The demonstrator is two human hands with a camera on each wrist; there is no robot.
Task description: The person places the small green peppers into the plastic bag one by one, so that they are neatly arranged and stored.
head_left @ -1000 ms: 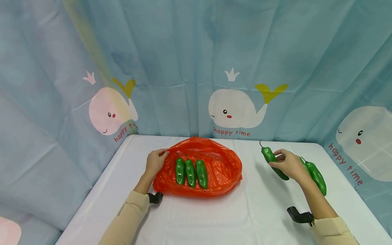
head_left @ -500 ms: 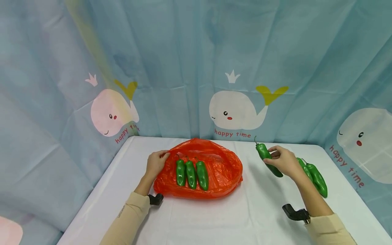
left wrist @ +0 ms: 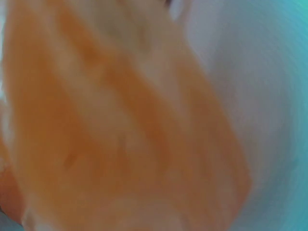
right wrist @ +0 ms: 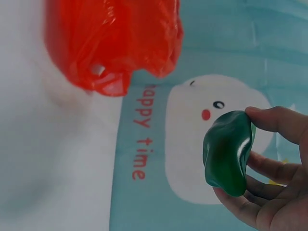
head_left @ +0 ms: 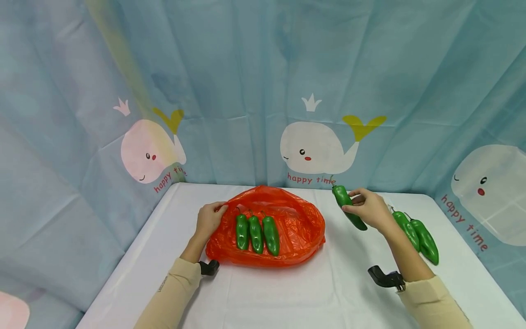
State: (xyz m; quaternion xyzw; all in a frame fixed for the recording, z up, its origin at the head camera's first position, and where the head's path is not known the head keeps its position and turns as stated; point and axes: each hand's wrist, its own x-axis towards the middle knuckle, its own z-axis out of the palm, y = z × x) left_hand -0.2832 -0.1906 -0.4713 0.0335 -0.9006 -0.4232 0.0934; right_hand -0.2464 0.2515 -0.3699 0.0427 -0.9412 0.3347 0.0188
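Observation:
Spread wide on the table, a red plastic bag (head_left: 302, 230) has three green peppers (head_left: 255, 234) lying side by side in it. My left hand (head_left: 208, 218) pinches the bag's left rim between thumb and fingers; its wrist view is a blur of orange. To the right of the bag, my right hand (head_left: 367, 209) grips another green pepper (head_left: 344, 199) above the table, stem end up and leaning left. In the right wrist view the thumb and fingers hold that pepper (right wrist: 228, 151) from both sides, with the bag (right wrist: 115, 43) nearby.
Two more green peppers (head_left: 425, 241) lie together at the table's right, partly behind the right forearm. The white-covered table (head_left: 283, 297) ends at the back against a blue curtain (head_left: 230, 91) printed with whales. Black camera mounts (head_left: 386, 277) stick out from the wrists.
My right hand has carried its pepper leftward and slightly up, toward the bag. More of the two peppers at right now shows. The left hand stays at the rim.

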